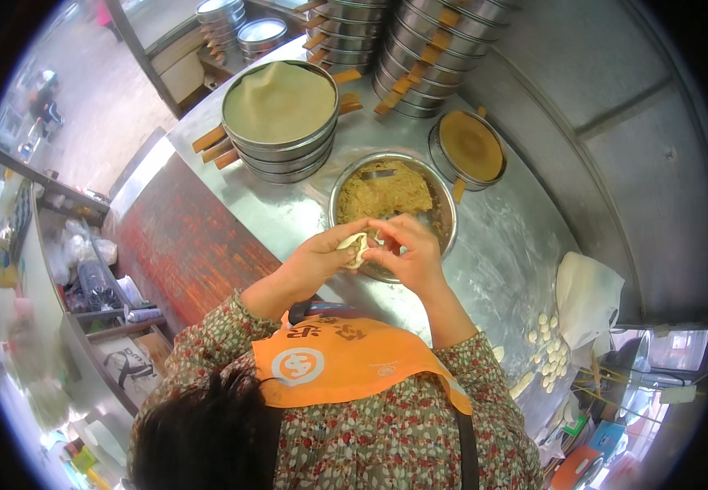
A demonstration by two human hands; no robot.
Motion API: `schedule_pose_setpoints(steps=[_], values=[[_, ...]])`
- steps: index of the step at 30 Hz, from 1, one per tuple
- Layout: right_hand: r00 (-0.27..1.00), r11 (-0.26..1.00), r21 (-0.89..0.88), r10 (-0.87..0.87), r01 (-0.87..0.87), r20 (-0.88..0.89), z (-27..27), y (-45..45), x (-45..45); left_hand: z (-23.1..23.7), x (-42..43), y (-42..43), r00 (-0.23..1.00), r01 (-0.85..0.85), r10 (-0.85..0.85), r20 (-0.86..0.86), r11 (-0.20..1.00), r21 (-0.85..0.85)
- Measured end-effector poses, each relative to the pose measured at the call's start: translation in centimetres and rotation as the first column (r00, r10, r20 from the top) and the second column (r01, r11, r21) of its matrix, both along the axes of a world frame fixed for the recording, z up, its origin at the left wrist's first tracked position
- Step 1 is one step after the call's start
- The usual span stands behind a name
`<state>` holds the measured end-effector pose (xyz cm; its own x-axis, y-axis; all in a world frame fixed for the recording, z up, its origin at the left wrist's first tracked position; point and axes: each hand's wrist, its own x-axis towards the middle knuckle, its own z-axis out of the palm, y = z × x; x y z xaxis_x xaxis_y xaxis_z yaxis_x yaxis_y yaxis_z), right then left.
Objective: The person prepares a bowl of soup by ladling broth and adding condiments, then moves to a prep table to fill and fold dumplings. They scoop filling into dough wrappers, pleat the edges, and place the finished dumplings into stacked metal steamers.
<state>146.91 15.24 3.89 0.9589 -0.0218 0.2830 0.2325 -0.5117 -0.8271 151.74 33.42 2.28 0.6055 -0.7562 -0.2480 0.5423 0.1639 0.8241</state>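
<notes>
A dough wrapper with filling [357,251] is held over the near rim of a steel bowl. My left hand [328,252] cups it from the left, the thumb at the filling. The fingertips of my right hand [412,250] pinch the wrapper's right edge. Behind the hands, the steel bowl [450,211] holds a yellowish minced filling [390,195] with a flat metal tool [379,174] lying in it. Small dough pieces [553,355] lie on the metal worktop at the right, near a longer strip of dough [522,384].
Stacked round steamers with wooden handles [286,150] stand back left, cloth-lined on top. Taller steamer stacks [427,55] stand at the back. A single round steamer [470,147] is right of the bowl. A white plastic bag [586,300] lies far right; a worn red board [188,245] is at left.
</notes>
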Motion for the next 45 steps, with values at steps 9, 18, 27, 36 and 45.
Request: schedule_pose_setpoints(steps=[9, 18, 27, 36, 45], values=[[0.911, 0.940, -0.239, 0.307, -0.244, 0.274, 0.5, -0.1, 0.4, 0.0, 0.7, 0.8, 0.978, 0.209, -0.209, 0.019, 0.977, -0.033], [0.951, 0.995, -0.096, 0.030, 0.000, 0.308, 0.0, 0.4, 0.3, 0.8, 0.5, 0.5, 0.956, -0.101, 0.041, -0.290, 0.976, -0.193], [0.987, 0.985, -0.129, 0.126, -0.112, 0.102, 0.1, 0.5, 0.6, -0.9, -0.2, 0.6, 0.969, -0.130, 0.117, -0.218, 0.991, -0.046], [0.893, 0.899, -0.367, 0.352, -0.239, 0.279, 0.3, 0.2, 0.8, -0.5, 0.8, 1.1, 0.970, 0.097, -0.145, 0.197, 0.967, 0.235], [0.947, 0.990, -0.080, -0.090, 0.119, 0.307, -0.6, 2.3, 0.4, -0.8, -0.4, -0.4, 0.969, -0.206, 0.182, -0.168, 0.968, -0.143]])
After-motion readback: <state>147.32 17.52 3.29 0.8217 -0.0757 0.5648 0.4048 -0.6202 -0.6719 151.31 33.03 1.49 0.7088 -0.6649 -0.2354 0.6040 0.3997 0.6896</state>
